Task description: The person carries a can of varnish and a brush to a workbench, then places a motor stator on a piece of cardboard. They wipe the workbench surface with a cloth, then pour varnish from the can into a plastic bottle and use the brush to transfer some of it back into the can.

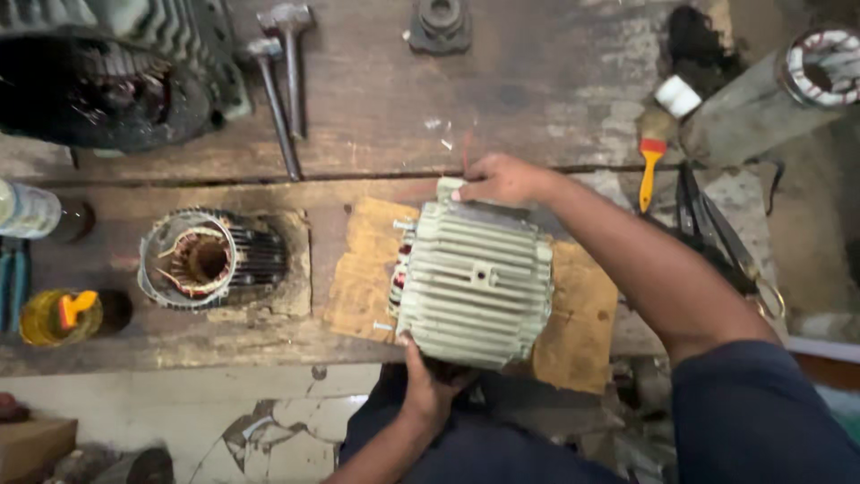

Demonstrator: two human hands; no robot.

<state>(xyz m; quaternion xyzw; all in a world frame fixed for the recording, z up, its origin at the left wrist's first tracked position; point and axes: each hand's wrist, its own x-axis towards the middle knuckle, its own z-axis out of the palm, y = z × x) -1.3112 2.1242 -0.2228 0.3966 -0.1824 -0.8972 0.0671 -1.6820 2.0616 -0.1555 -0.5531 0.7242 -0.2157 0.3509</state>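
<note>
At the upper left of the frame, the large dark motor housing [107, 76] is cut off by the top and left edges. The left hand [428, 385] hides its fingertips under the ribbed motor casing [475, 282], whose windings barely show at its left end. The wound stator [820, 63] at upper right runs past the frame's edge.

Single head cam, looking almost straight down from above the person's own lap; it's facing the wooden workbench [502, 108], whose far edge is running along the top of frame; it's sitting close, so the finned motor housing [475, 282] is filling mid-frame; cracked floor [224, 403] is showing bottom left; no second view, so nothing is overlapping.
</note>
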